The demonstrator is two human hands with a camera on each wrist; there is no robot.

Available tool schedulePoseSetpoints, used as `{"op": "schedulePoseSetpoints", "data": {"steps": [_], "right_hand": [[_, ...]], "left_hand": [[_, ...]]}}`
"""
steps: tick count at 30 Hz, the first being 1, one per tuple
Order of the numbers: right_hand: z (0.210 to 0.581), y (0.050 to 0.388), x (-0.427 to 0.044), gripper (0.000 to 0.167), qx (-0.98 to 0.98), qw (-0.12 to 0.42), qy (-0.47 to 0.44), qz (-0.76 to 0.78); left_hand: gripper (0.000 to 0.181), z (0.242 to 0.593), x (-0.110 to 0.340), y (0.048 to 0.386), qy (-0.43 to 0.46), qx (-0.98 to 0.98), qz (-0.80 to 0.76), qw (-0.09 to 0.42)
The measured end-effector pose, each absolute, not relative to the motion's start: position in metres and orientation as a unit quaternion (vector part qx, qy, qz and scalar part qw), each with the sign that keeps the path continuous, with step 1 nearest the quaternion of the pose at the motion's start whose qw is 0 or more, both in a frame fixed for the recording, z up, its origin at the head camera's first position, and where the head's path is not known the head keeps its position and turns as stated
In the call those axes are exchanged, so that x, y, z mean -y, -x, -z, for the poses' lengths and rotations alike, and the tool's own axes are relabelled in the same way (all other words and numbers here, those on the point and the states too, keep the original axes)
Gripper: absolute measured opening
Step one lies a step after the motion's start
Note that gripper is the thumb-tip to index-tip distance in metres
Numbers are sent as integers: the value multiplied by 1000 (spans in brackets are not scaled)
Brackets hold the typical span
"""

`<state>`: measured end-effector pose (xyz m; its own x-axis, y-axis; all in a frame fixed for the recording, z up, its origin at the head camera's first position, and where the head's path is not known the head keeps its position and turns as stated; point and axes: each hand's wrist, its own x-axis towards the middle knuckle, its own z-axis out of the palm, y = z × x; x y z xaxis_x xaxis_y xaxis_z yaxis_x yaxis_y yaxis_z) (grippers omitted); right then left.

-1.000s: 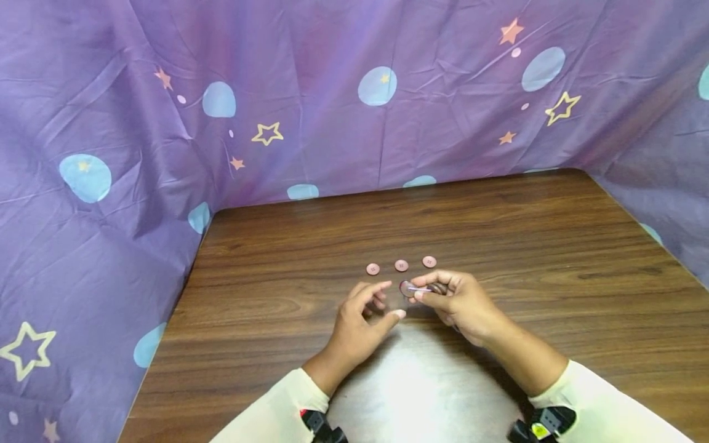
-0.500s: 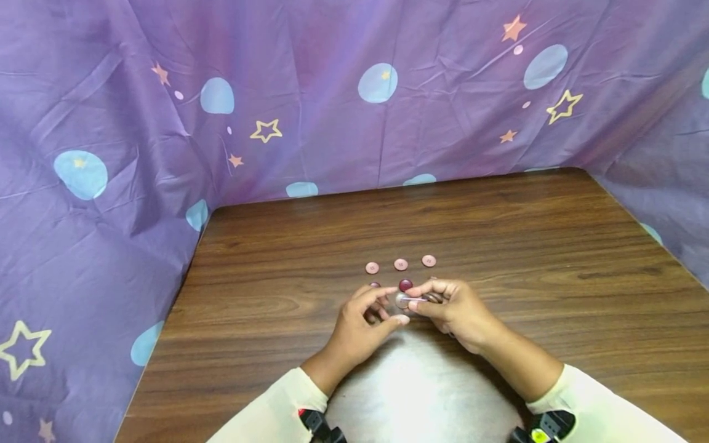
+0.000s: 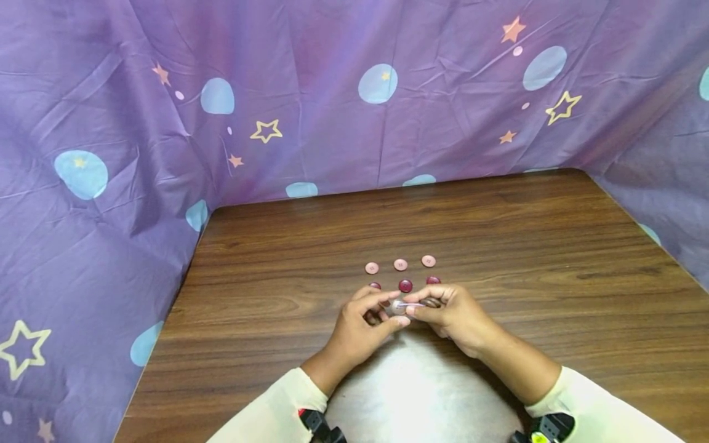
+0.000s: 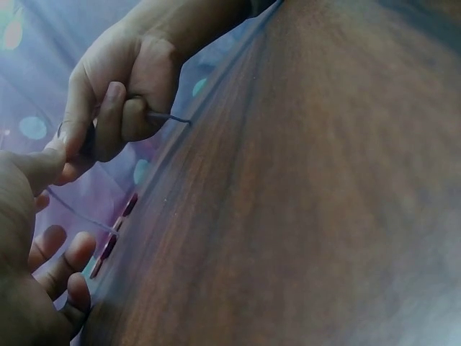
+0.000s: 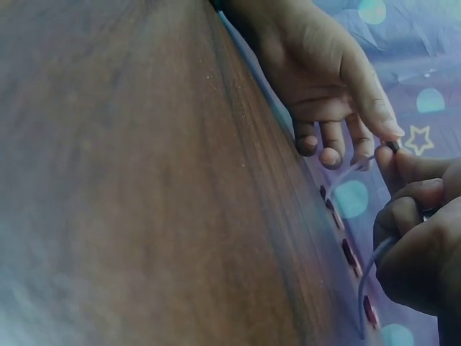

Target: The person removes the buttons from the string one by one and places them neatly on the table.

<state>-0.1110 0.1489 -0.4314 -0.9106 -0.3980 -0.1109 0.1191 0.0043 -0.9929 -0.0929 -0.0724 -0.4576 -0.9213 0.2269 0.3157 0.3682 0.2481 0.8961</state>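
In the head view my right hand [image 3: 462,320] pinches a round brownish button [image 3: 397,307] and a thin lavender cord [image 3: 412,304]. More brown round pieces [image 3: 431,303] show among its curled fingers. One stretch of cord [image 5: 364,281] hangs from the right fist in the right wrist view. My left hand [image 3: 360,317] lies alongside, thumb and index spread around the button. Its thumb [image 4: 43,167] meets the right fingertips in the left wrist view, while the other fingers are loosely bent. How the cord passes at the button is too small to tell.
Beyond the hands on the wooden table [image 3: 266,258] lies a row of pink buttons [image 3: 400,264]. Nearer is a row of maroon buttons [image 3: 405,285], partly covered by the fingers. A purple patterned curtain [image 3: 332,123] stands behind the table.
My right hand has come slightly left and nearer to the body, bringing the button between the left thumb and index finger. The maroon buttons have come into view.
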Motion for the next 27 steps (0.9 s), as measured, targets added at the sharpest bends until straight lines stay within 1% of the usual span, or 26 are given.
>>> {"op": "schedulePoseSetpoints", "data": {"steps": [11, 18, 27], "right_hand": [[433, 111, -149, 26, -680, 187, 103, 701], [433, 111, -150, 25, -681, 188, 102, 700], [433, 111, -150, 21, -691, 189, 94, 692]], "left_hand": [[37, 456, 72, 92, 194, 785, 585, 62], [35, 458, 72, 92, 196, 784, 585, 65], [32, 462, 73, 93, 203, 786, 578, 83]]}}
